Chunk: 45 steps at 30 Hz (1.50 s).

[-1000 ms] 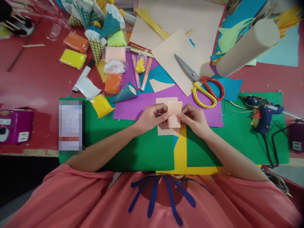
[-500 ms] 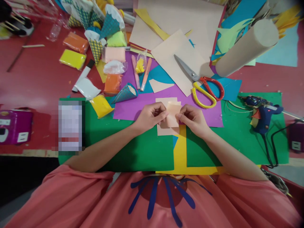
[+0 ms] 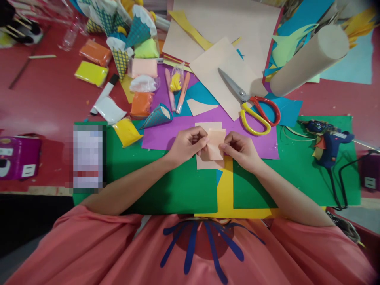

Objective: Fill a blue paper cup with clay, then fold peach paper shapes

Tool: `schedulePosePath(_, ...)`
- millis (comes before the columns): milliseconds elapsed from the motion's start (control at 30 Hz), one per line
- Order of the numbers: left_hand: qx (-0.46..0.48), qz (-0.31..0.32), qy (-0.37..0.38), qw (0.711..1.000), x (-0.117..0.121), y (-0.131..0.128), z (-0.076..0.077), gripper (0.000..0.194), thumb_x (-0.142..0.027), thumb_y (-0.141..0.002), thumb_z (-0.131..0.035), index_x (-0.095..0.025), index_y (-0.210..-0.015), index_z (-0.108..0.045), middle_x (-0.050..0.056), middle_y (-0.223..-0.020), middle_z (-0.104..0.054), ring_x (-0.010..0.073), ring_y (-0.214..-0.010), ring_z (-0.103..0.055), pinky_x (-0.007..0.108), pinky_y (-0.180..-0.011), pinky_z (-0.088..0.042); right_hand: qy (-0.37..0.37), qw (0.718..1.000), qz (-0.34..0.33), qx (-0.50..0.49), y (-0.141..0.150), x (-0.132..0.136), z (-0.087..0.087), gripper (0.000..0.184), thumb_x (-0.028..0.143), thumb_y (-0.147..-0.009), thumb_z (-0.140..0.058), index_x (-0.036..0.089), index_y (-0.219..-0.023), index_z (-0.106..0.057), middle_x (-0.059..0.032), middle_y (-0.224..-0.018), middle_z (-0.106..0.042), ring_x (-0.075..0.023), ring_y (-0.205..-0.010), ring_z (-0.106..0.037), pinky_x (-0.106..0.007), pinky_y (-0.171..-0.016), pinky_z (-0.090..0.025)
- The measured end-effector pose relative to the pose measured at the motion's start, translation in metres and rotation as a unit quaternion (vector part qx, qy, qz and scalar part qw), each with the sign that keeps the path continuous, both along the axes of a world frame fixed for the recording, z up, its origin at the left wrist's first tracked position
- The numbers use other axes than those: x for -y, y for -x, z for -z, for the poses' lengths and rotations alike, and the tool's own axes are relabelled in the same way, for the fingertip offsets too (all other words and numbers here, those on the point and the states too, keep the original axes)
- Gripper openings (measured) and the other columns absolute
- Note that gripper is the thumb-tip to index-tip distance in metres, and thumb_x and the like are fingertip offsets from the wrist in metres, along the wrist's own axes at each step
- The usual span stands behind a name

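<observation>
Between my hands is a small piece of peach paper [image 3: 216, 145], with a crease or overlapping layer visible. My left hand [image 3: 191, 143] pinches its left edge between thumb and fingers. On the opposite edge, the thumb and forefinger of my right hand [image 3: 240, 149] are closed on the same paper. Another peach paper piece [image 3: 204, 163] lies flat beneath it, over purple paper [image 3: 160, 132] and green sheets [image 3: 178, 190]. Scissors [image 3: 245, 97] with one yellow and one red handle rest beyond my right hand. A small blue paper cone [image 3: 157, 116] lies beyond my left hand.
A blue glue gun [image 3: 332, 146] with its cord lies at the right. Packets of coloured clay [image 3: 141, 103], markers [image 3: 103, 95] and patterned cones [image 3: 139, 29] crowd the back left. A peach paper cylinder [image 3: 308, 59] lies back right. A blurred-out phone-like rectangle [image 3: 89, 158] is at left.
The held paper has tilted slightly, and its top edge looks more level. Both hands keep nearly the same place and grip.
</observation>
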<state>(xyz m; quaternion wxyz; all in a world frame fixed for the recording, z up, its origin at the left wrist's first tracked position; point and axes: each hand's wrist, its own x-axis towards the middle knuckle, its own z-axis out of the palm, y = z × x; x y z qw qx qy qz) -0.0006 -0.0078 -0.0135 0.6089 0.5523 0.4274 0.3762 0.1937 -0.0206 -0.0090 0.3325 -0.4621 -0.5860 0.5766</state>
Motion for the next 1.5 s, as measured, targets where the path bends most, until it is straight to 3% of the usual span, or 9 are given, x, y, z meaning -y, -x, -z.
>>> schedulePosePath(600, -0.003, -0.039, -0.039, 0.999, -0.0025, 0.0004, 0.0008, 0.015, -0.024, -0.076, -0.061, -0.018, -0.068, -0.048, -0.009, -0.050, -0.045, 0.0024, -0.040, -0.037, 0.015, -0.039, -0.030, -0.020, 0.999, -0.031, 0.016, -0.0002, 0.0009, -0.0006, 0.030, 0.041, -0.083, -0.065, 0.018, -0.069, -0.050, 0.0047, -0.058, -0.047, -0.0061, -0.050, -0.037, -0.022, -0.047, -0.029)
schedulePosePath(800, -0.005, -0.033, -0.039, 0.999, -0.0017, 0.0020, 0.0023, 0.020, -0.027, -0.081, -0.058, -0.019, -0.066, -0.050, -0.007, -0.048, -0.045, 0.0041, -0.041, -0.039, 0.017, -0.040, -0.032, -0.023, 0.998, -0.047, 0.017, -0.0005, 0.0004, -0.0002, 0.023, 0.033, -0.084, -0.062, 0.018, -0.069, -0.051, 0.0042, -0.059, -0.048, -0.0065, -0.051, -0.040, -0.022, -0.048, -0.030)
schedulePosePath(933, -0.012, -0.031, -0.019, 0.999, -0.0028, 0.0023, 0.0015, 0.026, -0.038, -0.084, -0.059, -0.019, -0.068, -0.050, -0.007, -0.049, -0.046, 0.0044, -0.040, -0.038, 0.017, -0.039, -0.029, 0.013, 0.999, -0.034, -0.025, -0.0008, -0.0009, -0.0006, 0.027, 0.037, -0.081, -0.066, 0.018, -0.069, -0.051, 0.0038, -0.058, -0.051, -0.0071, -0.050, -0.042, -0.022, -0.047, -0.030)
schedulePosePath(1067, -0.053, 0.006, -0.036, 0.998, -0.0033, 0.0012, 0.0017, 0.030, -0.043, -0.078, -0.066, -0.018, -0.068, -0.051, -0.007, -0.053, -0.044, 0.0046, -0.045, -0.039, 0.018, -0.042, -0.030, 0.054, 0.995, 0.011, -0.089, -0.0001, -0.0022, -0.0020, 0.035, 0.045, -0.077, -0.072, 0.019, -0.067, -0.049, 0.0048, -0.056, -0.052, -0.0064, -0.048, -0.042, -0.022, -0.047, -0.031)
schedulePosePath(1200, -0.089, 0.057, -0.026, 0.994, -0.0023, 0.0014, 0.0007, 0.036, -0.045, -0.083, -0.061, -0.018, -0.064, -0.046, -0.007, -0.050, -0.042, 0.0049, -0.044, -0.037, 0.019, -0.043, -0.028, 0.066, 0.992, 0.024, -0.100, 0.0005, -0.0026, -0.0020, 0.036, 0.046, -0.077, -0.073, 0.019, -0.067, -0.050, 0.0061, -0.054, -0.050, -0.0053, -0.046, -0.037, -0.022, -0.046, -0.030)
schedulePosePath(1500, -0.079, 0.061, -0.006, 0.995, -0.0023, 0.0008, -0.0039, 0.042, -0.050, -0.082, -0.062, -0.018, -0.060, -0.046, -0.006, -0.047, -0.044, 0.0049, -0.042, -0.035, 0.019, -0.041, -0.028, 0.063, 0.994, 0.022, -0.081, 0.0001, -0.0030, -0.0031, 0.041, 0.050, -0.075, -0.073, 0.019, -0.064, -0.048, 0.0073, -0.052, -0.044, -0.0054, -0.046, -0.034, -0.023, -0.045, -0.026)
